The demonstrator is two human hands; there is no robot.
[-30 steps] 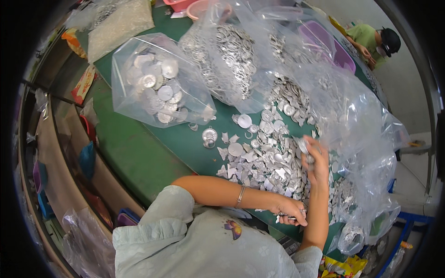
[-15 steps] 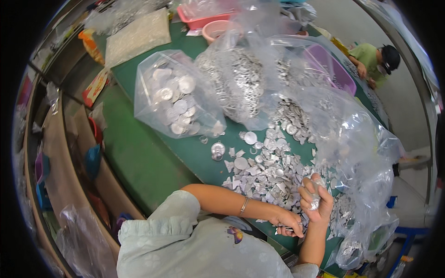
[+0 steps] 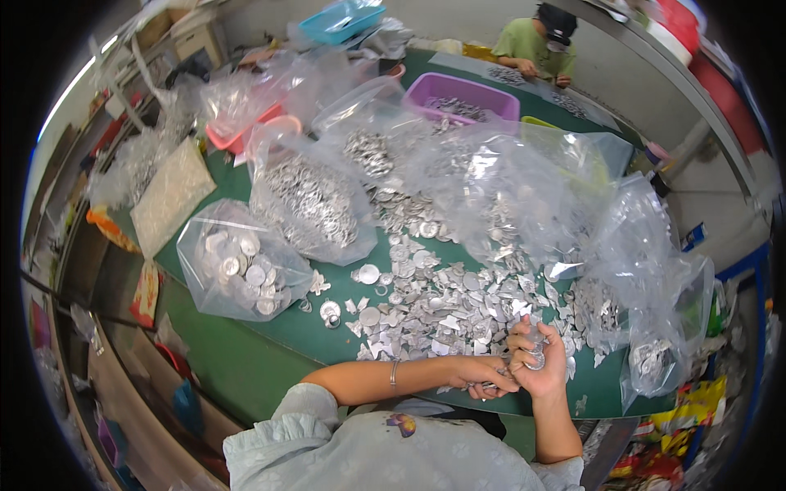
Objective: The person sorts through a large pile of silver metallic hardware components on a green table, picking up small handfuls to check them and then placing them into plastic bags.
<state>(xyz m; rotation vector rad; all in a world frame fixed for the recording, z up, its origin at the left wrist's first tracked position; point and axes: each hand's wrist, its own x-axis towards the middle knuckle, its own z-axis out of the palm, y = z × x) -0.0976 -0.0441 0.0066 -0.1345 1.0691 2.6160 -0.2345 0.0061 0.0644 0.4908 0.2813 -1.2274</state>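
My left hand (image 3: 485,375), below a bracelet on the wrist, is closed around several small silver metal pieces (image 3: 493,385) at the table's near edge. Right beside it, my right hand (image 3: 547,370) is raised palm up. Its fingers curl around shiny round silver metal discs (image 3: 534,357). Just beyond both hands spreads a loose pile of flat silver metal pieces (image 3: 458,307) in mixed shapes, on the green table (image 3: 274,331). A clear plastic bag (image 3: 196,274) of round silver pieces stands to the left of the pile.
Another clear bag (image 3: 315,209) of small metal parts stands behind. Large clear plastic sheeting (image 3: 540,184) covers the back and right. A purple bin (image 3: 491,105) holds metal pieces. Across the table a person in a green shirt (image 3: 524,45) works. Shelving (image 3: 115,360) lines the left.
My view has swung toward the right and upward, so the table appears lower and further left. Both hands stay close together, still holding metal pieces.
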